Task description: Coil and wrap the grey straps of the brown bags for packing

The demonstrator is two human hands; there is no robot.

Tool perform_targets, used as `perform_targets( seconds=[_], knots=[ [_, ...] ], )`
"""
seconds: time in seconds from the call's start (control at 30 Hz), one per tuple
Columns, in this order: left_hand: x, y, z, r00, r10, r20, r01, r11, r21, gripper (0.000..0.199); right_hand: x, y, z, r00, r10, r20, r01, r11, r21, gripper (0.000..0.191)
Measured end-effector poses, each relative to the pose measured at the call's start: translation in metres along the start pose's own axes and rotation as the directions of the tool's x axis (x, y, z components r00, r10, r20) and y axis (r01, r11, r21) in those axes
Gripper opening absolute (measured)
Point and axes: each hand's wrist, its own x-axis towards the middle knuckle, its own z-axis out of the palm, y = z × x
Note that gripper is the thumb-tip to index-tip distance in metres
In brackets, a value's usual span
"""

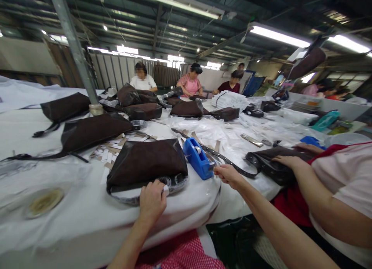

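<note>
A dark brown bag (149, 160) lies on the white-covered table, with clear plastic wrap along its near edge. My left hand (152, 199) is closed over that wrapped edge, fingers curled round it. Right of the bag stands a blue tape dispenser (197, 158). At the dispenser's near end, my right hand (228, 174) has thumb and fingers pinched together by the cutting edge; what they pinch is too small to make out. A dark strap (223, 156) with metal eyelets runs behind the dispenser.
More brown bags (94, 131) lie left and behind, near a metal post (77, 48). Paper scraps (112, 150) are scattered beyond the bag. A roll of tape (45, 202) sits at left. Close on the right, a co-worker's hands rest on another bag (276, 164). Several people sit across the table.
</note>
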Motion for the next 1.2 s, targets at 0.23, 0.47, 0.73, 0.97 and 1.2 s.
perform_targets(
  seconds=[0.23, 0.47, 0.73, 0.97, 1.2],
  knots=[
    [-0.002, -0.001, 0.001, 1.0, 0.01, -0.026, -0.011, 0.999, -0.039, 0.018, 0.003, -0.007, 0.002, 1.0, 0.013, -0.022, -0.014, 0.999, -0.039, 0.014],
    [-0.003, -0.003, 0.003, 1.0, 0.01, -0.018, -0.011, 0.998, -0.063, 0.02, -0.036, -0.017, 0.022, 0.992, -0.107, 0.062, 0.105, 0.994, 0.042, 0.023],
    [-0.005, -0.002, 0.007, 0.999, 0.008, -0.054, -0.013, 0.996, -0.089, 0.018, -0.081, -0.023, 0.126, 0.919, -0.15, 0.365, 0.086, 0.979, 0.186, 0.033],
    [-0.007, -0.004, 0.009, 0.994, 0.033, -0.104, -0.045, 0.992, -0.115, 0.02, -0.077, -0.001, 0.172, 0.95, -0.169, 0.261, 0.14, 0.982, 0.127, 0.033],
    [-0.007, -0.007, 0.014, 0.988, 0.051, -0.145, -0.073, 0.987, -0.146, 0.021, -0.066, 0.005, 0.183, 0.976, -0.151, 0.157, 0.167, 0.982, -0.092, 0.03]
  ],
)
